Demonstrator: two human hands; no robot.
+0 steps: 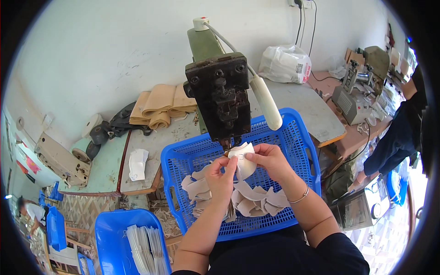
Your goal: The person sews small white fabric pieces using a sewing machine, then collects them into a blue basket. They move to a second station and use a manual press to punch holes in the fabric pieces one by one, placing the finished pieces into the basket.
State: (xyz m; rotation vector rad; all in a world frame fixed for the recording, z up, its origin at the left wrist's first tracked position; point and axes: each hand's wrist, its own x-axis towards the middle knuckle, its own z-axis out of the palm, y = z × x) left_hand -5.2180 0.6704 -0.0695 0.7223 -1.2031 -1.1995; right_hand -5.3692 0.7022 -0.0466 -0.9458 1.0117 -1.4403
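A white, curved, cut piece (246,171) of sheet material, perhaps leather, is pinched between both hands, just below the working end of a black and green machine head (215,75). My left hand (221,179) grips its left side with thumb and fingers. My right hand (273,162), below a bracelet, closes on its upper right edge. Beneath them lies a blue plastic basket (310,160) with slotted walls. More white and cream cut pieces (259,200) are heaped in it, partly hidden by my left forearm.
A white handle (266,103) hangs right of the machine head. Folded tan sheets (158,105) and a white stack (138,164) rest on the left table. A blue bin (110,229) with white strips (144,247) stands lower left. Another person's dark sleeve (389,137) shows at right.
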